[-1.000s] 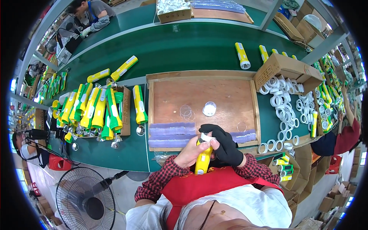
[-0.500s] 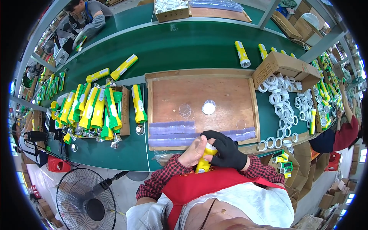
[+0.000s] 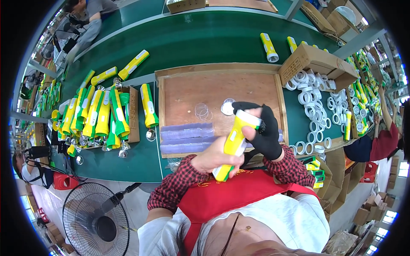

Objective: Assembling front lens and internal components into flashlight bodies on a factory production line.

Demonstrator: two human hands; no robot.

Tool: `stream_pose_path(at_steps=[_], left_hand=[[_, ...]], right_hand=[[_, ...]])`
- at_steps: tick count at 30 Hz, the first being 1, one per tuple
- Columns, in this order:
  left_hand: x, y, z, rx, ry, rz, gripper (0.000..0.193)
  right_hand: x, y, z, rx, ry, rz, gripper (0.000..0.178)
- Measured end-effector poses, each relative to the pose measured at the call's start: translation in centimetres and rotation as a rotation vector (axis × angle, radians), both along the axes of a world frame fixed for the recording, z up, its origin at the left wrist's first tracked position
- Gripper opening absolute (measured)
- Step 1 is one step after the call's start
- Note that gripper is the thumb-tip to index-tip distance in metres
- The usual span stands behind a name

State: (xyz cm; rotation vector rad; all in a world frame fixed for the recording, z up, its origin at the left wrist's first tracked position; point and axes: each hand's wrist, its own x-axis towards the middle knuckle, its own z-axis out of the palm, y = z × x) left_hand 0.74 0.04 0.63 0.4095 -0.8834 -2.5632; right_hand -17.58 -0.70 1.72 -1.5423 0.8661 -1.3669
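Observation:
A yellow-and-green flashlight [image 3: 233, 143] is held tilted in front of my red apron, its wide head up and to the right. My bare left hand [image 3: 213, 155] is wrapped round its lower body. My right hand [image 3: 267, 134], in a black glove with bare fingertips, grips the head end, where a white ring [image 3: 249, 118] sits. Behind them is a shallow wooden tray [image 3: 213, 69]. Rows of stacked transparent discs [image 3: 188, 131] lie along its near side. Loose discs [image 3: 203, 112] and a round white piece [image 3: 227, 107] lie farther back in it, partly beside my glove.
Left of the tray, several flashlights [image 3: 98, 115] with exposed reflectors lie heaped over a box. White rings [image 3: 314, 109] spill from a tipped cardboard box [image 3: 318, 66] at the right. A floor fan [image 3: 100, 219] stands lower left. Co-workers [image 3: 92, 21] are at the far left and right.
The flashlight has come up and its head now shows, leaning right. My right hand has shifted from covering it to gripping the head end. The view has shifted slightly.

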Motion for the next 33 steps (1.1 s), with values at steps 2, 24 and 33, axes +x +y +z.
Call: stream_pose_path(at_steps=[2, 24, 33], left_hand=[[-0.1, 0.9, -1.8, 0.378, 0.424, -0.200, 0.040], [-0.2, -4.8, -3.1, -0.963, -1.004, 0.346, 0.041], [1.4, -4.6, 0.6, -0.203, -0.377, -0.006, 0.034]], right_hand=[[0.6, 0.0, -0.5, -0.087, -0.248, 0.117, 0.037], [0.7, -7.2, -2.6, 0.092, 0.585, 0.005, 0.014], [0.6, -7.7, 2.5, -0.138, 0.489, 0.262, 0.017]])
